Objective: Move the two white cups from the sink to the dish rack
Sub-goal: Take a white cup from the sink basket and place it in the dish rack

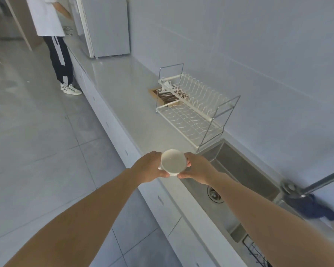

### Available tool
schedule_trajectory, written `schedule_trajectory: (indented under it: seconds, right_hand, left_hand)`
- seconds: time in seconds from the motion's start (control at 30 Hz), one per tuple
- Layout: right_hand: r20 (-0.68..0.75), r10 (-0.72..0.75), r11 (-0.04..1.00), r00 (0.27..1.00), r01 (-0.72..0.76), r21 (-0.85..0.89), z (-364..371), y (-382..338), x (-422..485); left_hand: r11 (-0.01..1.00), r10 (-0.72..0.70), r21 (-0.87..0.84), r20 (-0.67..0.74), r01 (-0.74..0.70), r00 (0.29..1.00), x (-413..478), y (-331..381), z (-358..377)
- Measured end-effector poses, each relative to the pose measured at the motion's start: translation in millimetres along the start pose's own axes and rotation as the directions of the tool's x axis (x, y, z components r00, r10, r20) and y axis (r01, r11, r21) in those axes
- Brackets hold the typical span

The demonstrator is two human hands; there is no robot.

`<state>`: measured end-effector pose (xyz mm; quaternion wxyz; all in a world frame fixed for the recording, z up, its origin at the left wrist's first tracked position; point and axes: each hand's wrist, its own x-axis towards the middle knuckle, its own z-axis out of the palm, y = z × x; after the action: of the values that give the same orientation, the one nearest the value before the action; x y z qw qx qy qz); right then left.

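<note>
Head view: one white cup held in the air between both hands, above the front edge of the table, just left of the sink. Left hand wraps its left side, right hand its right, fingers of both clamped on the wall and thumbs under the base; a bit of what looks like the handle pokes out by the left hand. Mouth of the cup tips up toward the camera, so its axis runs roughly along the line of sight, not upright. Sink basin looks bare apart from the drain; no second cup visible there or on the rack, so I can't tell where it is. Dish rack stands on the table beyond the hands, up and slightly right, against the back wall and just beside the sink's far end, both tiers showing no dishes. That's the key relation: rack lies straight ahead of the cup, right hand marginally nearer. My read: carry phase of one cup, next is a forward reach and set-down on the lower tier, likely mouth down. Table is pale, smooth, uncluttered; faucet and a dark cloth at the sink's right side. Another person stands far along the table by a fridge; grey tiled floor.
</note>
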<state>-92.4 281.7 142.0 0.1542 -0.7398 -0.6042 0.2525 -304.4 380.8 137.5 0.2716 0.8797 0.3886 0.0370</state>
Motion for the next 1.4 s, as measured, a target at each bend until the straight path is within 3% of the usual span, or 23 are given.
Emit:
schedule_trajectory:
  seconds: [0.33, 0.77, 1.1, 1.4]
  right_hand:
    - [-0.022, 0.011, 0.999, 1.000, -0.012, -0.045, -10.4, -20.6, 103.3]
    - [-0.068, 0.110, 0.986, 0.992, -0.101, 0.130, -41.7, 22.1, 260.3]
    - [-0.109, 0.260, 0.952, 0.959, -0.235, 0.198, -45.1, 53.9, 327.5]
    - [-0.139, 0.445, 0.876, 0.885, -0.398, 0.270, -39.9, 84.0, 369.8]
  left_hand:
    - [1.000, -0.006, 0.005, 0.014, 0.005, 1.000, 74.5, -54.5, -46.9]
    - [0.995, 0.040, 0.083, 0.124, -0.050, 0.991, 259.7, -92.7, -88.5]
    - [0.984, 0.168, 0.019, 0.220, -0.176, 0.961, 361.9, -108.1, -97.1]
    - [0.949, 0.303, -0.018, 0.324, -0.314, 0.896, 452.4, -115.7, -84.5]
